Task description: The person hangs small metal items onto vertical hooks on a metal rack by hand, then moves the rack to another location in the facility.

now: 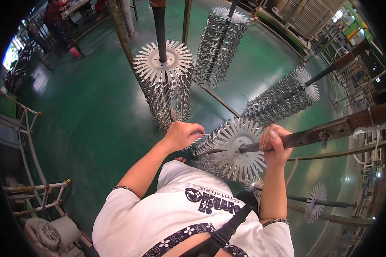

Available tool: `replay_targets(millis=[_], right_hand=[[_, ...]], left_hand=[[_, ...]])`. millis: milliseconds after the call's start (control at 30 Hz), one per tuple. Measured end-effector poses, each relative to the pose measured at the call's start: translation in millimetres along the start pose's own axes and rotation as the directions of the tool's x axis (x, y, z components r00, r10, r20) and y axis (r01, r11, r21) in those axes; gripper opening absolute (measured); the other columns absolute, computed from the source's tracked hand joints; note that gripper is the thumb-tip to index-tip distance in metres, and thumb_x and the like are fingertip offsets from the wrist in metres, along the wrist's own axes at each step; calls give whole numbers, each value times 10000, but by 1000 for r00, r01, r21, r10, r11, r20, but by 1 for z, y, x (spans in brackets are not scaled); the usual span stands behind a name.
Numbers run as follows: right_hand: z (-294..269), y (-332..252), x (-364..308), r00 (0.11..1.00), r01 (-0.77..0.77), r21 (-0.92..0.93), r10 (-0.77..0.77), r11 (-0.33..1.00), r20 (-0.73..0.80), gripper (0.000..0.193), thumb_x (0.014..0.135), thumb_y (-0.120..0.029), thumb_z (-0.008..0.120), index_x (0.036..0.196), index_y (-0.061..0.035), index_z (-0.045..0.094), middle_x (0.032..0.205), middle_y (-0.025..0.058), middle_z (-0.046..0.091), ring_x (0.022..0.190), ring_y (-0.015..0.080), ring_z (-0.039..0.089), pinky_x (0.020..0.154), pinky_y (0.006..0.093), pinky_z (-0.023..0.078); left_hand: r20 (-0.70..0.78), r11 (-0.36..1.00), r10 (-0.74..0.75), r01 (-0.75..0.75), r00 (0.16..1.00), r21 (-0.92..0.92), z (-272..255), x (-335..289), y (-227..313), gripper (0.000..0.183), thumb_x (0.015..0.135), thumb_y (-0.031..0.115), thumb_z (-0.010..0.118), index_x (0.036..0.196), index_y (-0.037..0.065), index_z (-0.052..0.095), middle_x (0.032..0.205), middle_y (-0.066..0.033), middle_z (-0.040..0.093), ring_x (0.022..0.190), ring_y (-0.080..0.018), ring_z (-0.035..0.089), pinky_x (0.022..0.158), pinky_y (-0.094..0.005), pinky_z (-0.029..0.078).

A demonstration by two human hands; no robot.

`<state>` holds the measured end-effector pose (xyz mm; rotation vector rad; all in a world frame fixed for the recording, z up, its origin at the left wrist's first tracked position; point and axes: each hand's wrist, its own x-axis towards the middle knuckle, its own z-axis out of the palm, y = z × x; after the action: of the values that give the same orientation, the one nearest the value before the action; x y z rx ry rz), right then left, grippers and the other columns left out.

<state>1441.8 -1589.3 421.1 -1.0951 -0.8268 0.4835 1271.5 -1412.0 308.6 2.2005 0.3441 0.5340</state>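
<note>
Several long hanging racks stacked with silver metal pieces surround me, each topped by a slotted round metal disc. My right hand (275, 143) is wrapped round the dark rod (301, 139) of the nearest rack, close to its disc (239, 147). My left hand (182, 135) is curled, thumb and fingertips together, beside the stacked metal pieces (209, 143) under that disc. Whatever lies in its fingers is too small to make out. Just beyond it hangs another rack (167, 94) of metal pieces.
Two more loaded racks, one far (222, 47) and one to the right (283, 94), hang over the green floor (98, 103). A metal frame (32, 188) and a motor-like machine (51, 233) stand at left. People work at a table (75, 7) at far left.
</note>
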Motion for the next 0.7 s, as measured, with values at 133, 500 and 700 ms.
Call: replay_targets(millis=[133,500,700], right_hand=[[0,2,2,998,55,-97,-52,994,27,341,755,-78,501,464,-33,328,460,51,331,372,124,331,341,246,322],[-7,6,0,997,71,-173,-70,982,13,335,743,-77,516,456,-13,354,457,59,349,364,127,332,344,249,316],[-6,7,1,998,60,-190,-61,980,-3,334,745,-77,513,457,-9,359,459,61,351,366,127,337,351,248,321]], left_hand=[[108,996,48,-55,993,64,7,-3,3,117,718,150,637,831,120,626,676,-71,620,594,-230,599,544,-317,461],[85,981,93,-106,992,161,15,-7,6,112,721,151,630,822,108,612,695,-60,627,627,-233,608,565,-332,471],[96,966,137,-154,986,207,23,-11,6,100,708,157,641,791,112,607,669,-54,618,610,-225,606,540,-329,472]])
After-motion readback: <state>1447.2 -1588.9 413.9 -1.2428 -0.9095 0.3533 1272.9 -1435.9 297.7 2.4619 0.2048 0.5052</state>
